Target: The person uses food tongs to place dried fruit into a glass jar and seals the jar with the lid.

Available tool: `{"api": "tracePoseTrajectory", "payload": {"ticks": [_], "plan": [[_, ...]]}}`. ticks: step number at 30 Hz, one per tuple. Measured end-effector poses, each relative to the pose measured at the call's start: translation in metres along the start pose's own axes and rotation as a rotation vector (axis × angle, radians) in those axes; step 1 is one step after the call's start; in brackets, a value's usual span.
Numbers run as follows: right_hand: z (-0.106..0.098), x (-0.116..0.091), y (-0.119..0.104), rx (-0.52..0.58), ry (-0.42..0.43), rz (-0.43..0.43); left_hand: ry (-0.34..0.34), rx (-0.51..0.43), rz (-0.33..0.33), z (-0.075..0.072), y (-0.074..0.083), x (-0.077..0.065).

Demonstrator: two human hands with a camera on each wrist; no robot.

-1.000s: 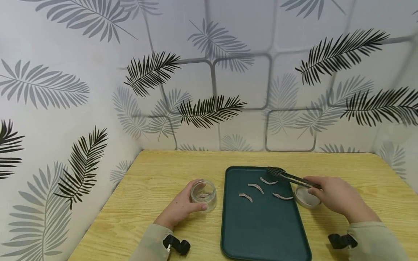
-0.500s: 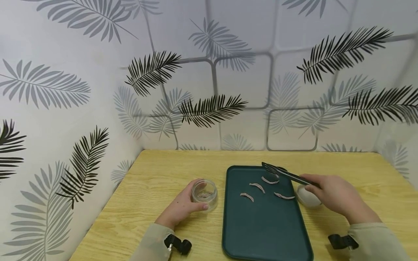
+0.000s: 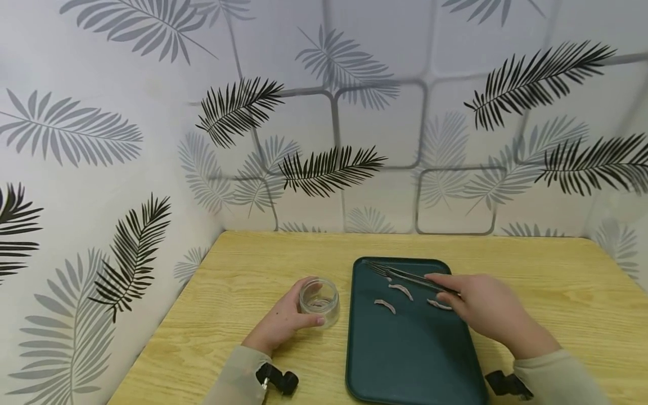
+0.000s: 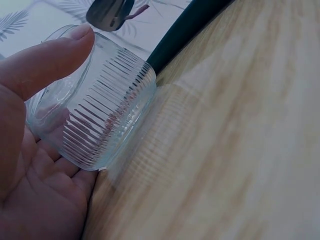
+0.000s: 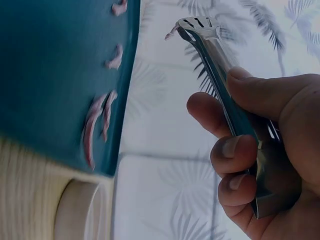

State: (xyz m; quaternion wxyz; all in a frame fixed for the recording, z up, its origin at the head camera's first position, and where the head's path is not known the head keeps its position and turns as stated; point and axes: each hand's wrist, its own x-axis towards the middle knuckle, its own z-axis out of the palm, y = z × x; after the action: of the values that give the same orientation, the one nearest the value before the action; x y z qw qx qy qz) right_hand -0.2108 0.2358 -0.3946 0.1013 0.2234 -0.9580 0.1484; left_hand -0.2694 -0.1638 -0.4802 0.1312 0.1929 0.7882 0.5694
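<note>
My left hand (image 3: 283,318) grips a small clear glass jar (image 3: 320,302) that stands on the table beside the tray. The jar's ribbed wall shows in the left wrist view, with some pinkish pieces inside. In my right hand (image 3: 488,309) are metal tongs (image 5: 225,90), held with thumb and fingers around the arms. Their slotted head (image 5: 200,24) pinches a thin pinkish strip (image 5: 171,34) above the tray's far left part. Several similar strips (image 3: 401,291) lie on the dark green tray (image 3: 410,354); in the head view the tongs and hand hide part of them.
The wooden table (image 3: 243,270) meets a leaf-patterned wall (image 3: 374,197) at the back. A round, pale lid-like thing (image 5: 80,210) lies right of the tray; in the head view my right hand hides it.
My right hand has moved left over the tray, bringing the tongs from its far right corner toward the jar with a strip lifted. My left hand and the jar have stayed put.
</note>
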Motion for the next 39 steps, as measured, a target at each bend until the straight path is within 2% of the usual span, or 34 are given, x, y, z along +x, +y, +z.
{"api": "tracePoseTrajectory", "payload": {"ticks": [9, 20, 30, 39], "plan": [[0.003, 0.006, -0.024, -0.02, 0.037, -0.064, -0.005, -0.007, 0.008, 0.001, 0.0, 0.0], [0.006, 0.013, -0.052, 0.013, 0.156, -0.199, 0.003, 0.006, 0.008, -0.001, 0.003, 0.0], [0.017, 0.021, -0.07, 0.049, 0.13, -0.213, 0.014, -0.008, -0.034, 0.002, 0.003, 0.0], [0.022, 0.025, -0.076, 0.054, 0.132, -0.237, 0.003, 0.009, -0.008, 0.002, 0.002, 0.0]]}}
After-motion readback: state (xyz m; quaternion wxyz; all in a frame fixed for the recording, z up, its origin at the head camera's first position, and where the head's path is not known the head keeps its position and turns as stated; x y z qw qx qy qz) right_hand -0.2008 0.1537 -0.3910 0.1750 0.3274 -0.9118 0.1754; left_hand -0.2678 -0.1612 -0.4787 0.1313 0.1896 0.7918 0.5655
